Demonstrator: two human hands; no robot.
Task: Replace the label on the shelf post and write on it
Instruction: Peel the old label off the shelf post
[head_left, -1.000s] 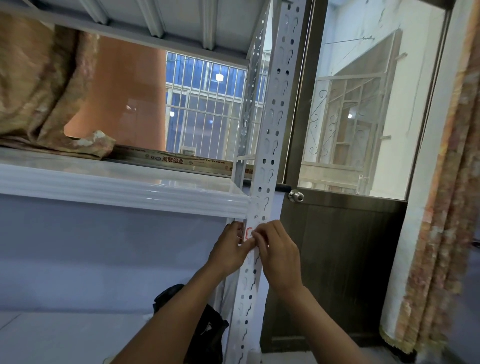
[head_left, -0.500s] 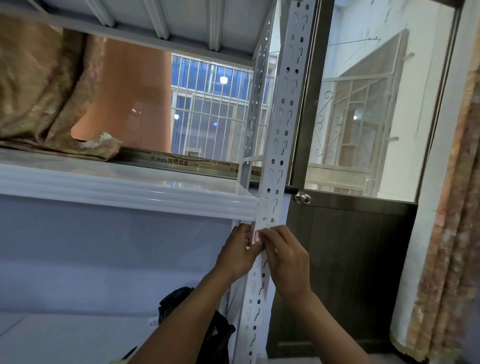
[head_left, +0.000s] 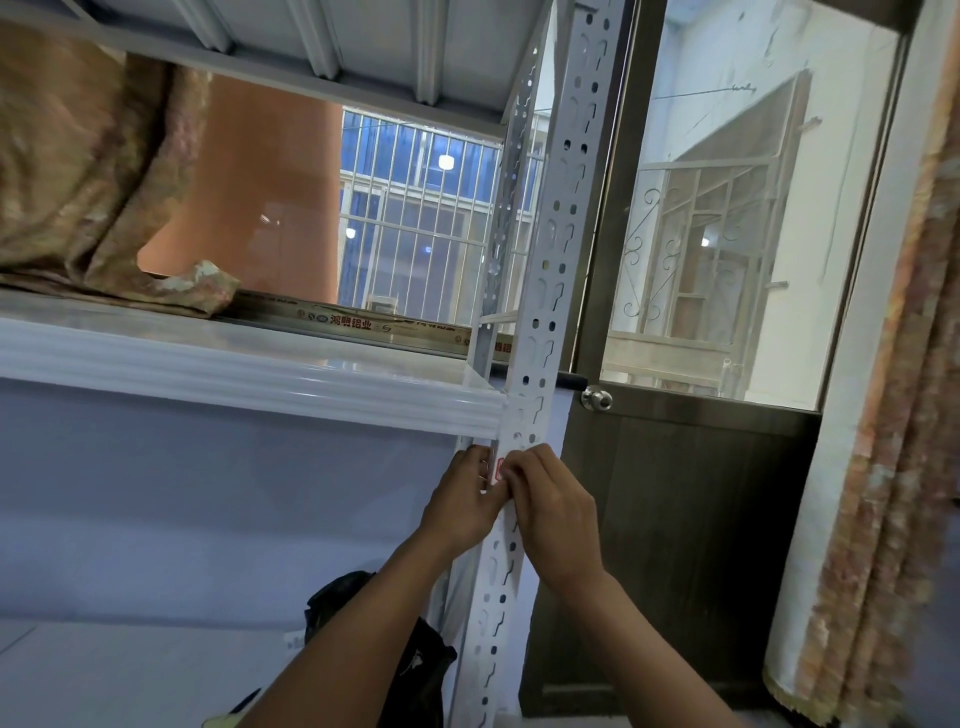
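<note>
Label (head_left: 500, 469) (small, red-edged), perforated white metal post (head_left: 557, 249)

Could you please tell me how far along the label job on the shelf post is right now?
Nothing looks finished. In hand: the right hand pinches a small red-edged label against the shelf post, while the left hand holds the post beside it. Whether it is the old label or the new one I cannot tell. Left: the writing; neither hand holds anything to write with.
</note>
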